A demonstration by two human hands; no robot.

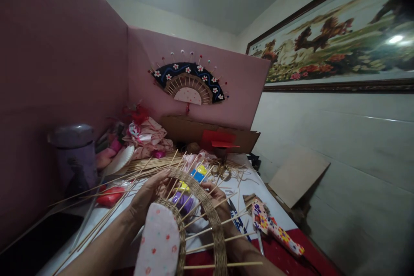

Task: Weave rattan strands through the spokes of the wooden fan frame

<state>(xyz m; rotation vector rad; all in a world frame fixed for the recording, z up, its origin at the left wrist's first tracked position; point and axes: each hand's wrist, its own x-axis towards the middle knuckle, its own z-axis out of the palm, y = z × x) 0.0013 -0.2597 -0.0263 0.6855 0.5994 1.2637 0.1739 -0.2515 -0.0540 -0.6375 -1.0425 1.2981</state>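
Observation:
Both of my hands hold up a half-made woven fan (207, 224). It has a pale floral cloth centre (160, 243), thin wooden sticks fanning out, and a braided rope arc across them. My left hand (148, 196) grips the arc's top left end, fingers curled over it. My right hand (218, 200) sits behind the sticks at the arc's upper right, fingers closed on the braid.
A finished dark floral fan (189, 82) hangs on the pink wall. The table holds a stick bundle (145, 166), a purple jar (76, 153), cloth scraps (147, 136), a cardboard box (210, 133) and a floral glue gun (274, 226). A framed picture (336, 39) hangs at right.

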